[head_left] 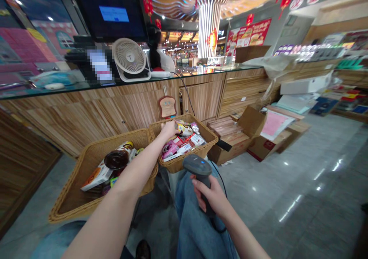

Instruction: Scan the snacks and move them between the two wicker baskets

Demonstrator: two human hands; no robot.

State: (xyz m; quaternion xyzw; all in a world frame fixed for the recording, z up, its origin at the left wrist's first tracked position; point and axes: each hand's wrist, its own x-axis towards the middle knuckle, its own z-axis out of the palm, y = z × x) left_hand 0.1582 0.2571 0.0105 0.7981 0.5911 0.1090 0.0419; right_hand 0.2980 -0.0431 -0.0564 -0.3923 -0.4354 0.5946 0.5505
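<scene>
My right hand (212,195) is wrapped round the handle of a dark grey barcode scanner (197,165), held above my right knee with its head pointing left. A small blue light shows on top of the scanner. My left hand (169,129) reaches into the right wicker basket (211,139), fingers curled at the left end of a yellow and white snack packet (185,129). Their tips are partly hidden. In that basket lie several packaged goods, among them a pink packet (169,149). The left wicker basket (66,184) holds a dark-lidded jar (116,159) and a white and orange box (97,176).
Behind the baskets stands a wooden counter (115,113) with a monitor (110,13), a white fan (130,57) and a blurred phone-like screen. A toast-shaped pouch (167,106) hangs on its front. Cardboard boxes (230,151) stand on the floor to the right. The scanner cable hangs beside my leg.
</scene>
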